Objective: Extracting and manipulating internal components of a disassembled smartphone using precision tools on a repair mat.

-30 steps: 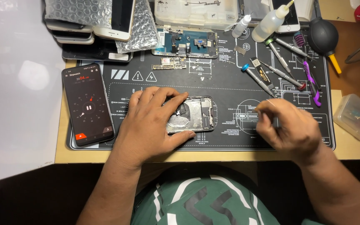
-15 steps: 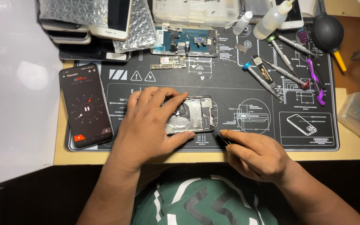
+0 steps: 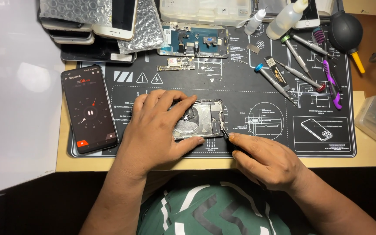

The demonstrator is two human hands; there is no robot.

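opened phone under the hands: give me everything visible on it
The opened phone lies flat on the black work mat, long side across, inside facing up: a silvery metal shell with a dark round patch and a black strip near its right end. The left hand covers and steadies its left half. The right hand holds a thin dark tool, tip at its lower right edge.

At the left of my frame a black smartphone with a lit stopwatch screen (image 3: 89, 109) lies on the black printed work mat (image 3: 257, 143). Upper right: metal screwdrivers with coloured caps (image 3: 275, 81), a black rubber dust blower (image 3: 345, 31), and a clear squeeze bottle (image 3: 283, 19).
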